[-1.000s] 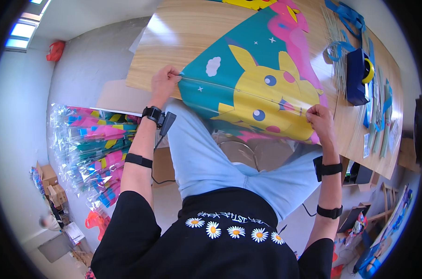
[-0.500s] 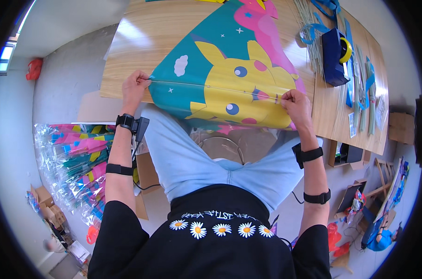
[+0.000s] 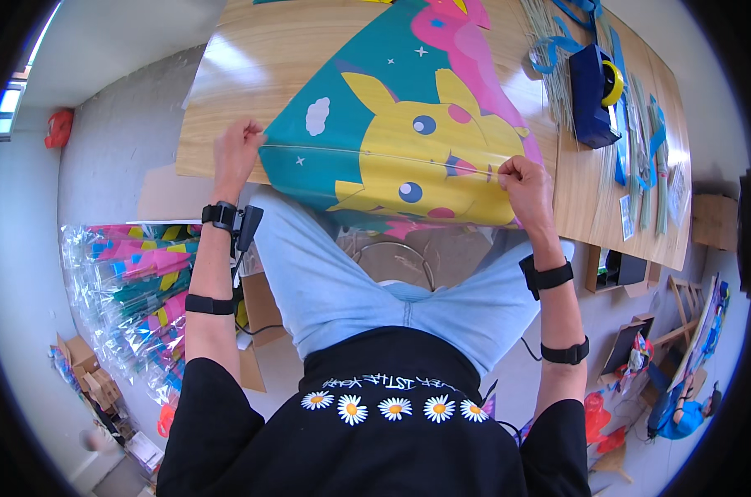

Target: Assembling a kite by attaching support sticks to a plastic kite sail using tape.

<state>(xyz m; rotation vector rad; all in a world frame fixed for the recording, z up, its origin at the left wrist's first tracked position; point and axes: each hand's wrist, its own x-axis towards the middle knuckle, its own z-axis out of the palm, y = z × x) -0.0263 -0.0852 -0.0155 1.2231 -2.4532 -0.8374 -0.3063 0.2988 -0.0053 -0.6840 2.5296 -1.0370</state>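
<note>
A teal kite (image 3: 375, 149) printed with a yellow cartoon animal and a pink shape lies on the wooden table (image 3: 251, 74), its near edge hanging over my lap. A thin rod (image 3: 383, 154) runs across the kite from side to side. My left hand (image 3: 236, 151) pinches the rod's left end at the kite's corner. My right hand (image 3: 524, 186) is closed on the rod's right end at the opposite corner.
A blue tape dispenser (image 3: 592, 93) with a yellow roll stands on the table's right side, beside several thin green sticks (image 3: 640, 157) and blue ribbons. A stack of wrapped colourful kites (image 3: 135, 290) lies on the floor at my left. Cardboard boxes and toys sit around.
The view has shifted, so the kite sits more central and closer. Both hands stay on the rod's ends, which now lies nearly straight across the kite.
</note>
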